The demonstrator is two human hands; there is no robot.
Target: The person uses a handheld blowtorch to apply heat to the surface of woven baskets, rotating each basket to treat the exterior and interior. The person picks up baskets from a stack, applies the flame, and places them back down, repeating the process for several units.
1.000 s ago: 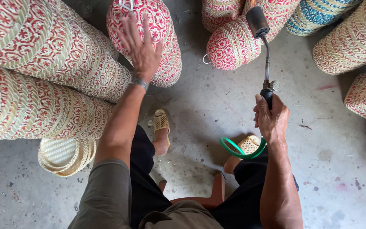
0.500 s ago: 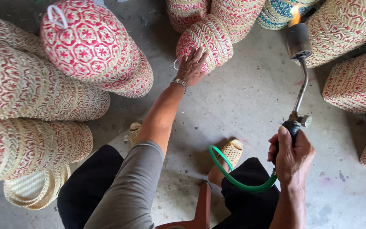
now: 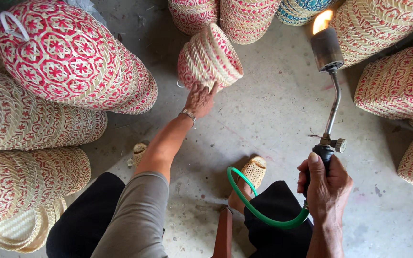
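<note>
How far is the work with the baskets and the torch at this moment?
Done: the gas torch is lit, held upright in the right hand. In hand: the left hand grips a small red woven basket on the concrete floor. Left: the flame is not yet touching that basket.

The basket (image 3: pixel 210 58) is woven cane, rough and matt, in red and natural strips. The torch (image 3: pixel 327 55) is dull metal, its hose (image 3: pixel 259 210) smooth green plastic. The floor (image 3: pixel 273 119) is rough grey concrete.
</note>
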